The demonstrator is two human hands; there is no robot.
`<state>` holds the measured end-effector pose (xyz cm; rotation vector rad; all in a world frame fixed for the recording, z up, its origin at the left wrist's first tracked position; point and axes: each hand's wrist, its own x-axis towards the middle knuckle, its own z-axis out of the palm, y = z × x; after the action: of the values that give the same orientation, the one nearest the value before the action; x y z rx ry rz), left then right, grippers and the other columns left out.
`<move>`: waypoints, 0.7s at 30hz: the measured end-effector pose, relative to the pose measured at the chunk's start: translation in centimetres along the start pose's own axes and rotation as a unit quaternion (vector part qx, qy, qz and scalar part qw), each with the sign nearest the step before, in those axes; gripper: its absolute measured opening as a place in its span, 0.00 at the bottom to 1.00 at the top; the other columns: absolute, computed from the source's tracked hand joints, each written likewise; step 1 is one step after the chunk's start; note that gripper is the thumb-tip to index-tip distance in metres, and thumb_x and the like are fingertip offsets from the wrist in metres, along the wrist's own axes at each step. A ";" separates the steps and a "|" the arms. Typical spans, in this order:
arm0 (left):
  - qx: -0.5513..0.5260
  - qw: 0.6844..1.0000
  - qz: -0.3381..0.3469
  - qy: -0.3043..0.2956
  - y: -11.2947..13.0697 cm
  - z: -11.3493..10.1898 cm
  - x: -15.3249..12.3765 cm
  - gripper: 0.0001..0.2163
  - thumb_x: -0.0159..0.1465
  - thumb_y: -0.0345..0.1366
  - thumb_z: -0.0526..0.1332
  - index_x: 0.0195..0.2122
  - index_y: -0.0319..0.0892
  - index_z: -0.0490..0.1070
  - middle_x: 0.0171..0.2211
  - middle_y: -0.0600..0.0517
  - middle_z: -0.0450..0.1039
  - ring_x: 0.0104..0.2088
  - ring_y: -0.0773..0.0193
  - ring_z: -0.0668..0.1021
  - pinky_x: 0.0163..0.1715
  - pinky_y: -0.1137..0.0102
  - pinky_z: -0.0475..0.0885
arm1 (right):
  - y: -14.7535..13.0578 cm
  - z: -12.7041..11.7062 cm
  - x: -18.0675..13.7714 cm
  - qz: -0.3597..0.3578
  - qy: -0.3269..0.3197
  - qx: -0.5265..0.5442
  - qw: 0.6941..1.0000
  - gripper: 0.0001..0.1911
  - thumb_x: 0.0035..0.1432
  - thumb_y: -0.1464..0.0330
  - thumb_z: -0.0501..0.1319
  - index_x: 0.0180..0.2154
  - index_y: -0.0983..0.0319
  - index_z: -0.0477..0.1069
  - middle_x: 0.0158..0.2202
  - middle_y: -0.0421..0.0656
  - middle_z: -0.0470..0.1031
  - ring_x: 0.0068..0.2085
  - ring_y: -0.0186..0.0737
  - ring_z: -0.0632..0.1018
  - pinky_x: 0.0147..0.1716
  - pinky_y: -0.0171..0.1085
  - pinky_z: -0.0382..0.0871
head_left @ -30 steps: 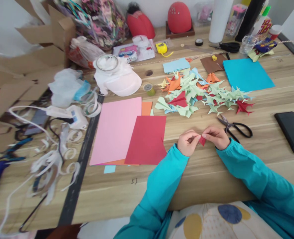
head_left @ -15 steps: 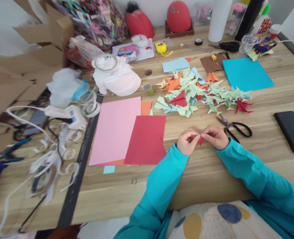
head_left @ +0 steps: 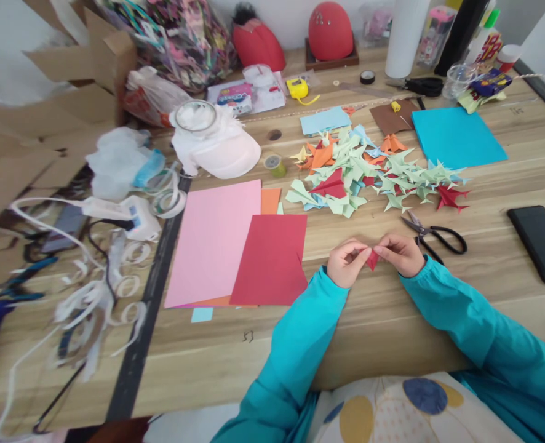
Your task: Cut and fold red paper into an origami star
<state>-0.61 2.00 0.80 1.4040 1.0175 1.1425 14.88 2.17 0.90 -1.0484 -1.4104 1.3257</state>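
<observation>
A small folded piece of red paper (head_left: 372, 259) is pinched between my two hands, its pointed end hanging down. My left hand (head_left: 347, 261) grips its left side with thumb and fingers. On the other side my right hand (head_left: 399, 253) is closed on it the same way. My fingers hide its upper part. Just right of my right hand lie black-handled scissors (head_left: 433, 234), blades parted. Beyond my hands spreads a pile of folded paper shapes (head_left: 350, 160), mostly pale green, some red, orange and blue. Left of my left hand lies a red sheet (head_left: 272, 261).
A pink sheet (head_left: 217, 234) lies partly under the red one. Blue paper (head_left: 459, 136) is at the back right, a black phone (head_left: 540, 243) at the right. Cords and tape rolls (head_left: 127, 286) clutter the left side, near a cardboard box (head_left: 83, 74). A white cap (head_left: 226, 144) stands behind.
The red paper shows slightly more of its pointed end below my fingers. Both hands stay in nearly the same place, still pinching it.
</observation>
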 end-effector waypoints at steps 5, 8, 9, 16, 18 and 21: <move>0.014 0.999 0.032 -0.015 0.3 -0.2 -0.2 0.07 0.55 0.34 0.60 0.23 0.37 0.70 0.21 0.53 0.65 0.23 0.70 0.68 0.24 0.74 0.62 | -0.4 0.0 -0.1 -0.007 -0.032 -0.022 0.999 0.12 0.51 0.63 0.61 0.23 0.64 0.68 0.20 0.40 0.71 0.23 0.31 0.71 0.23 0.32 0.66; 0.010 0.999 0.034 -0.016 0.7 -0.3 -0.2 0.07 0.54 0.34 0.61 0.22 0.37 0.70 0.20 0.53 0.64 0.22 0.71 0.67 0.23 0.74 0.62 | -0.7 0.0 -0.1 0.003 -0.036 -0.015 0.999 0.12 0.51 0.62 0.61 0.22 0.64 0.68 0.19 0.40 0.70 0.22 0.31 0.70 0.23 0.32 0.65; 0.005 1.000 0.028 -0.011 0.7 -0.4 -0.1 0.08 0.54 0.34 0.61 0.21 0.37 0.70 0.20 0.53 0.64 0.22 0.71 0.67 0.23 0.74 0.62 | -0.7 0.0 0.0 0.008 -0.032 -0.007 0.999 0.13 0.50 0.62 0.61 0.22 0.64 0.68 0.19 0.40 0.70 0.21 0.30 0.70 0.22 0.32 0.65; -0.055 0.998 -0.026 0.007 0.8 -0.1 0.2 0.09 0.54 0.37 0.62 0.21 0.38 0.71 0.20 0.53 0.67 0.22 0.71 0.69 0.24 0.73 0.64 | -0.9 0.0 0.2 0.053 -0.008 0.063 0.997 0.14 0.49 0.59 0.62 0.22 0.64 0.68 0.16 0.38 0.69 0.19 0.29 0.68 0.19 0.31 0.64; -0.064 0.997 -0.026 0.027 0.8 -0.1 0.2 0.09 0.53 0.37 0.63 0.19 0.38 0.69 0.19 0.54 0.67 0.21 0.71 0.69 0.22 0.74 0.64 | -0.9 0.1 0.2 0.055 -0.002 0.065 0.996 0.14 0.48 0.59 0.63 0.22 0.64 0.68 0.16 0.38 0.69 0.19 0.29 0.69 0.20 0.31 0.65; -0.051 0.998 -0.009 0.025 0.8 -0.2 0.1 0.11 0.53 0.35 0.63 0.17 0.37 0.68 0.17 0.54 0.66 0.20 0.72 0.69 0.22 0.74 0.64 | -0.9 0.1 0.2 0.055 0.000 0.062 0.997 0.14 0.47 0.60 0.63 0.21 0.64 0.68 0.17 0.38 0.70 0.19 0.29 0.69 0.20 0.31 0.65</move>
<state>-0.79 2.01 1.60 1.2894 0.9915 1.2034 14.77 2.25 1.84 -1.0555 -1.2682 1.4745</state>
